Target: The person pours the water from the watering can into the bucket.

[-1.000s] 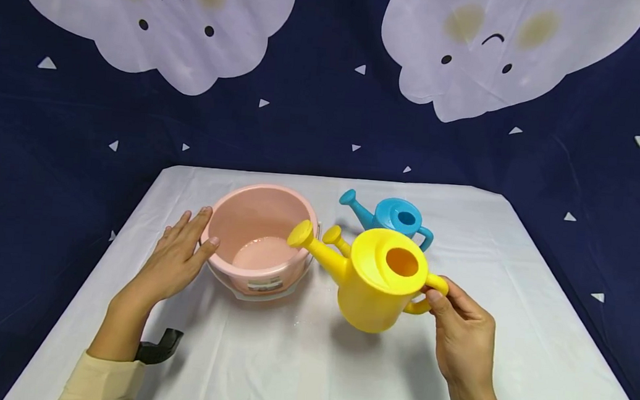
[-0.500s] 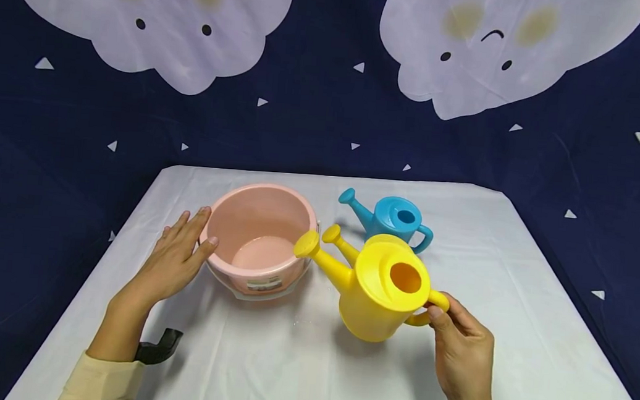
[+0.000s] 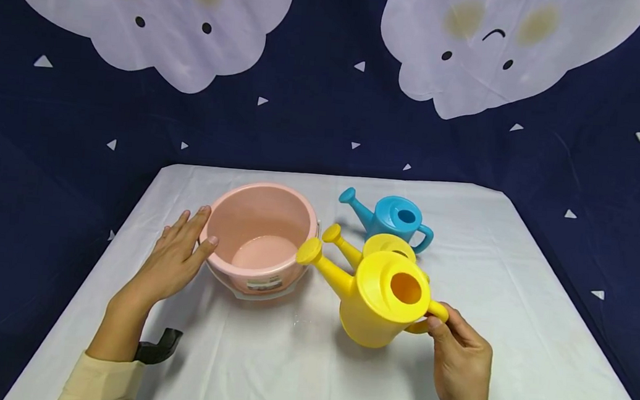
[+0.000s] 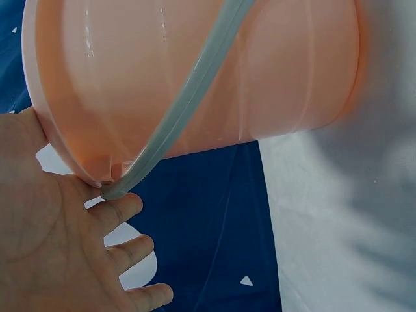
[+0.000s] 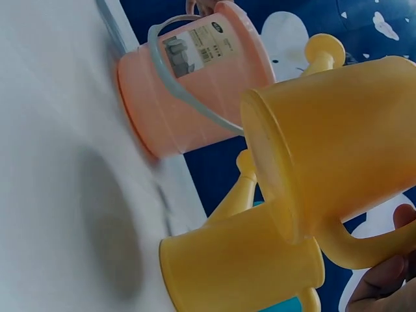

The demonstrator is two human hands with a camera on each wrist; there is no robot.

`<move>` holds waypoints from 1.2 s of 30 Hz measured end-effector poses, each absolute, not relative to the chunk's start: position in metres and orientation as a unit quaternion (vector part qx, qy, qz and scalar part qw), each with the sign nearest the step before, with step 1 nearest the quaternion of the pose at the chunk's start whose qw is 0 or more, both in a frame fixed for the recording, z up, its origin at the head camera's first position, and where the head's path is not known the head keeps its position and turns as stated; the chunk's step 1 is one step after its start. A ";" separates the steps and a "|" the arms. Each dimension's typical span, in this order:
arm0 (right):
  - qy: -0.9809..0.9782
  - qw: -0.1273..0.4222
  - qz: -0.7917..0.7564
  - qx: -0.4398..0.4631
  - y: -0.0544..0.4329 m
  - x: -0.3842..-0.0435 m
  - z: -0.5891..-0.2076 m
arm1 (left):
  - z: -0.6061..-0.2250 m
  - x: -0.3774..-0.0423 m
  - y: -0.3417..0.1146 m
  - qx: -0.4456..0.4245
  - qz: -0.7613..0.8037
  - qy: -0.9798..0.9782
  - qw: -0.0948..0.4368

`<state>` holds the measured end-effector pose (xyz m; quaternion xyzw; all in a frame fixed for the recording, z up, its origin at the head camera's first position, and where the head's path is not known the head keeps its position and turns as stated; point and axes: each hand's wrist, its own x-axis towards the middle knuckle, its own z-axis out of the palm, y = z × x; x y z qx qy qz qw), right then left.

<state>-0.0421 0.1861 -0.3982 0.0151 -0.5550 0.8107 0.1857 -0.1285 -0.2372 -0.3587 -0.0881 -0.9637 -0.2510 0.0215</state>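
My right hand (image 3: 461, 365) grips the handle of a yellow watering can (image 3: 373, 309), its spout pointing left toward the bucket. In the right wrist view this held watering can (image 5: 338, 143) hangs above the table, its bottom showing. A second yellow watering can (image 5: 240, 260) stands behind it, partly hidden in the head view. My left hand (image 3: 176, 258) lies with extended fingers against the left rim of a pink bucket (image 3: 259, 273). In the left wrist view its fingers are spread beside the bucket's grey handle (image 4: 188, 97). A little liquid shows at the bucket's bottom.
A blue watering can (image 3: 397, 218) stands behind the yellow ones. A white cloth covers the table (image 3: 263, 369), with a few wet drops in front of the bucket. Behind the table hangs a dark blue backdrop (image 3: 325, 132) with clouds and triangles.
My right hand has brought the yellow watering can down and toward me, away from the bucket's rim, uncovering more of the second yellow can. The left hand has stayed at the bucket.
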 end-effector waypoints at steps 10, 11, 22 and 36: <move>-0.557 0.187 0.809 0.024 0.189 -0.039 -0.409 | -0.359 -0.129 -0.237 -0.088 -0.250 -0.964 0.020; -0.551 0.187 0.812 0.035 0.189 -0.039 -0.411 | -0.359 -0.129 -0.237 -0.089 -0.249 -0.964 0.020; -0.534 0.189 0.822 0.057 0.194 -0.038 -0.428 | -0.359 -0.129 -0.237 -0.086 -0.250 -0.964 0.018; -0.596 0.172 0.784 -0.021 0.196 -0.037 -0.442 | -0.358 -0.129 -0.237 -0.088 -0.251 -0.964 0.021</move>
